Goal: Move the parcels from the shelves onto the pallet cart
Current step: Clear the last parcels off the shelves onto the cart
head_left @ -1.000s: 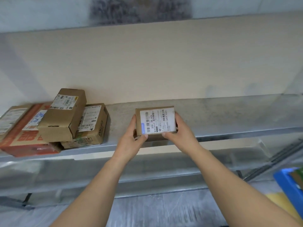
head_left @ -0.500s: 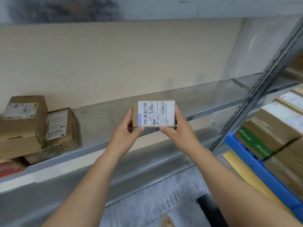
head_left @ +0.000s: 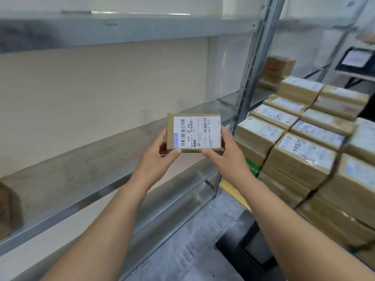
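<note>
Holding a small, flat brown cardboard parcel with a white barcode label [head_left: 195,134] between both hands, we have it up in the air in front of the grey metal shelf board [head_left: 81,169] — touching nothing but our fingers, its label facing us. Our left grip [head_left: 156,157] grasps the parcel's left edge, thumb over the lower left corner and fingers tucked behind. Our right grip [head_left: 225,157] grasps the right edge the same way, thumb at the lower right corner. Past the perforated grey steel upright [head_left: 242,102], to our right, stands a tight stack of brown taped cardboard boxes with white labels [head_left: 300,157] — several layers deep, near the parcel but apart from it. At the shelf board's far left edge a sliver of another brown box [head_left: 4,209] shows. Grey floor [head_left: 182,250] lies under our forearms.
</note>
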`<action>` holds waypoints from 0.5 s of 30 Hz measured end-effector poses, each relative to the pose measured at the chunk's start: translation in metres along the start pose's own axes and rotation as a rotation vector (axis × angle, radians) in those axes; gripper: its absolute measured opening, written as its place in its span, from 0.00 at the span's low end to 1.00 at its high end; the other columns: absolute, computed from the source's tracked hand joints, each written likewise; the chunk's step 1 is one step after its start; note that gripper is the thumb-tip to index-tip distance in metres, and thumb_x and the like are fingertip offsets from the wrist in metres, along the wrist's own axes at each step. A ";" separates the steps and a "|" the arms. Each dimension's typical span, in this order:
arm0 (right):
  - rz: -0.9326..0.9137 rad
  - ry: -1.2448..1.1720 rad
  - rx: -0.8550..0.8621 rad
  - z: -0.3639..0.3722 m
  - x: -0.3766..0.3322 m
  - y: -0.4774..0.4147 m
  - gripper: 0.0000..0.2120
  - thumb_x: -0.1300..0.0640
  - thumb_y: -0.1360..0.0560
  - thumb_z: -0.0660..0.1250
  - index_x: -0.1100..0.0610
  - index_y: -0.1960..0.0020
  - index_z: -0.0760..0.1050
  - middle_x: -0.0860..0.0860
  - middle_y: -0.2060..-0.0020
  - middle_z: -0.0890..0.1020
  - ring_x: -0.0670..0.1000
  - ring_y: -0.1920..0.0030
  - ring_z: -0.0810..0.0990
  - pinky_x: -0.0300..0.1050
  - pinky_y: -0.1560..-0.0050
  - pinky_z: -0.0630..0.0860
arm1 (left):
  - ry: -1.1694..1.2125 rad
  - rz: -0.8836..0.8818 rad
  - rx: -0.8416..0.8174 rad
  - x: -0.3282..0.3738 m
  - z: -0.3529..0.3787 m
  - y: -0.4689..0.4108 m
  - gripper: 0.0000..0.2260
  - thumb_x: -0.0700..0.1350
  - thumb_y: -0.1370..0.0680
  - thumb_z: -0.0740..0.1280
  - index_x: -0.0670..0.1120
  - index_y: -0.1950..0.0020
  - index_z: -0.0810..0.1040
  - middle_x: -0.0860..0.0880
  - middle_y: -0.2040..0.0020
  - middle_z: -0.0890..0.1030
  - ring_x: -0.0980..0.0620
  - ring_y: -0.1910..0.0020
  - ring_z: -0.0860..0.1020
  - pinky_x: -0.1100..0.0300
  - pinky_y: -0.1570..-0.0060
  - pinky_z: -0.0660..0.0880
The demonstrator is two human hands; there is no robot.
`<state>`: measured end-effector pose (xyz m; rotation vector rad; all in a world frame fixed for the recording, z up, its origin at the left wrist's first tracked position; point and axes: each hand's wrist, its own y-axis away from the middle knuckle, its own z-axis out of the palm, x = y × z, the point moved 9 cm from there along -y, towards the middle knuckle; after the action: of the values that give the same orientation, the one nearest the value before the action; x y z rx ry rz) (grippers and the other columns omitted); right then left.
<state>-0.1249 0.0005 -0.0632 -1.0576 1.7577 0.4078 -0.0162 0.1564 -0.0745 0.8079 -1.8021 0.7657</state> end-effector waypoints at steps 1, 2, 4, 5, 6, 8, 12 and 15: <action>-0.004 -0.001 0.026 -0.015 0.000 -0.001 0.29 0.54 0.27 0.71 0.43 0.30 0.62 0.40 0.38 0.75 0.43 0.39 0.74 0.53 0.37 0.73 | 0.000 0.016 -0.006 0.010 0.011 -0.005 0.27 0.46 0.24 0.68 0.63 0.29 0.63 0.63 0.47 0.79 0.67 0.49 0.77 0.72 0.49 0.70; -0.014 -0.003 0.054 -0.031 -0.001 -0.002 0.28 0.54 0.27 0.70 0.41 0.32 0.62 0.40 0.38 0.75 0.43 0.39 0.74 0.53 0.38 0.73 | 0.002 0.035 -0.007 0.020 0.022 -0.010 0.26 0.46 0.23 0.68 0.63 0.29 0.64 0.65 0.48 0.79 0.69 0.50 0.77 0.75 0.51 0.70; -0.028 0.003 0.111 -0.065 -0.004 -0.004 0.28 0.54 0.26 0.70 0.41 0.31 0.63 0.40 0.39 0.75 0.43 0.39 0.74 0.51 0.37 0.73 | 0.009 0.076 -0.009 0.042 0.046 -0.020 0.25 0.47 0.23 0.68 0.63 0.30 0.65 0.67 0.49 0.78 0.70 0.50 0.76 0.74 0.49 0.70; -0.033 0.003 0.142 -0.084 -0.005 -0.005 0.27 0.54 0.26 0.70 0.43 0.31 0.64 0.38 0.40 0.76 0.42 0.39 0.73 0.48 0.37 0.72 | 0.006 0.097 -0.018 0.054 0.059 -0.026 0.25 0.47 0.23 0.67 0.62 0.30 0.65 0.67 0.48 0.78 0.68 0.48 0.76 0.71 0.47 0.71; -0.036 -0.004 0.177 -0.105 -0.006 -0.006 0.26 0.55 0.26 0.70 0.44 0.31 0.65 0.37 0.42 0.76 0.41 0.40 0.73 0.45 0.37 0.72 | 0.006 0.114 -0.037 0.067 0.075 -0.032 0.25 0.48 0.23 0.67 0.62 0.29 0.64 0.66 0.46 0.78 0.67 0.46 0.76 0.67 0.45 0.71; -0.035 -0.008 0.250 -0.148 -0.002 -0.008 0.25 0.55 0.26 0.70 0.45 0.32 0.66 0.37 0.43 0.76 0.41 0.41 0.74 0.43 0.40 0.72 | 0.024 0.138 -0.097 0.092 0.111 -0.045 0.23 0.48 0.23 0.67 0.63 0.30 0.65 0.65 0.46 0.79 0.66 0.46 0.76 0.64 0.44 0.71; -0.030 0.045 0.379 -0.232 0.014 -0.008 0.21 0.53 0.26 0.69 0.41 0.37 0.66 0.39 0.44 0.77 0.42 0.42 0.74 0.41 0.43 0.71 | 0.020 0.230 -0.225 0.144 0.188 -0.070 0.21 0.48 0.23 0.67 0.71 0.39 0.66 0.61 0.49 0.82 0.62 0.51 0.79 0.60 0.48 0.74; -0.004 0.105 0.483 -0.294 0.032 -0.005 0.24 0.51 0.26 0.69 0.44 0.32 0.66 0.41 0.41 0.77 0.44 0.41 0.74 0.44 0.41 0.73 | -0.032 0.309 -0.295 0.183 0.247 -0.083 0.21 0.49 0.22 0.66 0.68 0.35 0.65 0.65 0.51 0.80 0.68 0.52 0.78 0.72 0.55 0.72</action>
<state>-0.2952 -0.2180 0.0392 -0.7441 1.8213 -0.0800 -0.1323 -0.1213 0.0295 0.3541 -2.0358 0.6605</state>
